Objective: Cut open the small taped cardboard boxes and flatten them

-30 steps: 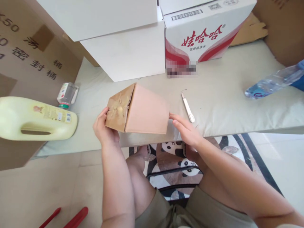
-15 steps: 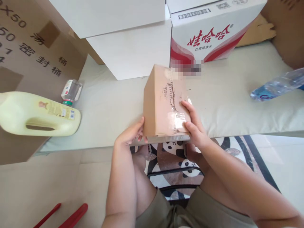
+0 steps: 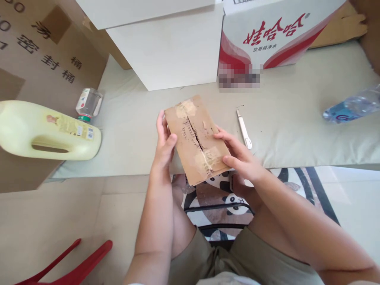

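A small brown cardboard box point(image 3: 190, 146) is held between my two hands at the near edge of the bench. Its top face has a dark split along the middle seam, with patches of tape at both ends and worn print beside it. My left hand point(image 3: 164, 140) grips the left side, thumb against the top edge. On the right side, my right hand point(image 3: 239, 156) holds the box with thumb and forefinger on its upper face; its other fingers are partly hidden. Just right of the box lies a white utility knife point(image 3: 244, 130), apart from both hands.
White cartons point(image 3: 169, 51) and a red-and-white water carton point(image 3: 267, 43) stand at the back of the cloth-covered bench point(image 3: 127, 130). To the left are a yellow jug point(image 3: 50, 130), a small clear bottle point(image 3: 89, 103) and a large cardboard box point(image 3: 56, 51). A water bottle point(image 3: 353, 107) lies at right.
The box has been turned and tilted so its split top faces me. My left hand has moved up its left side. The utility knife on the bench has come into view.
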`<state>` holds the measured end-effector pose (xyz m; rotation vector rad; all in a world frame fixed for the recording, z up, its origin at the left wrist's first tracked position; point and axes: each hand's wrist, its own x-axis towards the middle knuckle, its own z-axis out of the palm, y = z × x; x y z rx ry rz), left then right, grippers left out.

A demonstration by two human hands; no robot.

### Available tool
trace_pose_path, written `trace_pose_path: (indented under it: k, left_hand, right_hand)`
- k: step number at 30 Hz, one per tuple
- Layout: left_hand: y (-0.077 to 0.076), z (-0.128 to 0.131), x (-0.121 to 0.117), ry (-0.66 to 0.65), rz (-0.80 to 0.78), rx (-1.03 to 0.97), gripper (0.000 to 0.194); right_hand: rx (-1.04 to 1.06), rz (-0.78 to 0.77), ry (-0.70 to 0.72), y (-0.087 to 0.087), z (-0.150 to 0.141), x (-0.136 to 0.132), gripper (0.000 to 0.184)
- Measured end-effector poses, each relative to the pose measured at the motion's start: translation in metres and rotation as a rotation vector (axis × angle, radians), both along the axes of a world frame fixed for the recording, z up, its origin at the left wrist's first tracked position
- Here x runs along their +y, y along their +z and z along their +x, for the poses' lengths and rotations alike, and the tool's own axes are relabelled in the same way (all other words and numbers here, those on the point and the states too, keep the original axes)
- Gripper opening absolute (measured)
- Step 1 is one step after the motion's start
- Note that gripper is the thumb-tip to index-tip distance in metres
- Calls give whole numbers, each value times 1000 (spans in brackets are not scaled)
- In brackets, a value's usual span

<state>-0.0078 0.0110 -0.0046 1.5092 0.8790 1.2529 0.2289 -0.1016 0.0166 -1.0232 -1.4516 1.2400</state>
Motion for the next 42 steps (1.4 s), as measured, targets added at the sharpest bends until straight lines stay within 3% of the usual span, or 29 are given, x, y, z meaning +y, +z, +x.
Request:
trace_pose_path:
  k: [7,16,18,21,22,25,28,31,35,38,42]
  left_hand:
    - [6,6,-3,-84,-58,34,85]
    - [6,14,-6,14,4,18,73]
    - [6,14,-7,18,-4,0,68]
    - [6,13,-6,-2,-17,-19,65]
    - [6,12,-5,-3,-16,-14,65]
    - [5,13,-4,1,-5,11,67]
    - [4,15,-5,-8,12,17,64]
    - [3,17,-7,19,59,34,54]
    - [6,21,-13,96,330,176,42]
    - [11,26,-19,38,477,323,45]
    - [16,33,-26,-20,498,419,60]
  right_hand:
    - [61,-45,40,6,4,5,50]
    - [36,-11,-4,3,8,3,46]
    - [-93,16,-185,0,17,6,41]
    - [-486,-21,-578,-9,36,14,35]
    - [-622,-57,-652,-12,42,16,37]
    - [-918,-148,-615,-23,54,23,57]
    - [-1040,-183,-518,-28,56,27,64]
    - [-953,-224,-533,-23,54,29,63]
    - [-422,-192,-591,-4,51,32,51]
    - [-33,-33,-556,21,49,31,40]
    - [-14,206,-522,59,41,18,29]
